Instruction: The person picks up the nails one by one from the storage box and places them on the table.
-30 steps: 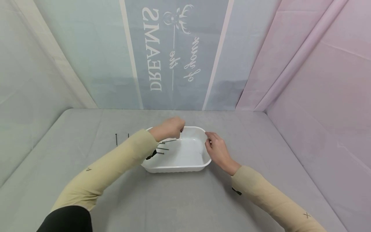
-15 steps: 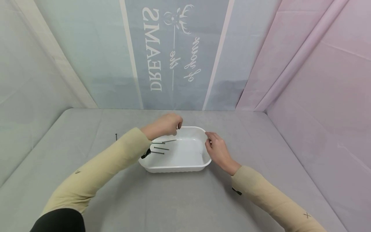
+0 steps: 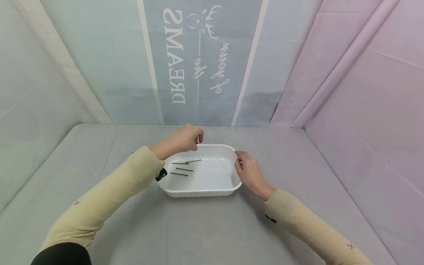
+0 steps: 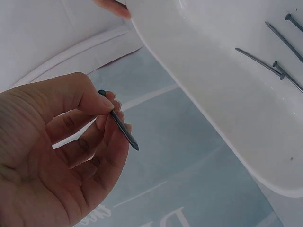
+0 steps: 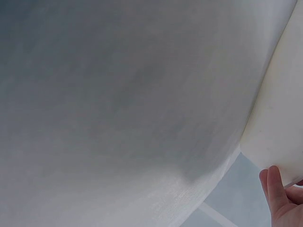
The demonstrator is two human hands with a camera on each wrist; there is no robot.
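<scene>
Pinched between thumb and fingertips of my left hand (image 3: 185, 140) is a dark nail (image 4: 124, 128), its head up by the thumb and its point sticking out past the fingers. This hand is over the far left rim of a white rectangular tray (image 3: 212, 180). Several more nails (image 3: 184, 169) lie loose on the tray's floor, toward its left side. My right hand (image 3: 250, 173) grips the tray's right rim; in the right wrist view its fingers (image 5: 275, 189) lie against the outer wall.
Grey cloth (image 3: 205, 228) covers the surface under the tray. A printed fabric panel (image 3: 202, 110) stands at the back, with pale cloth walls left and right. Just past my left sleeve (image 3: 145, 158) a tiny dark tip shows on the cloth.
My left hand has moved left and back with the nail, from over the tray to its far rim. Its sleeve now uncovers more nails inside and hides those lying left of the tray.
</scene>
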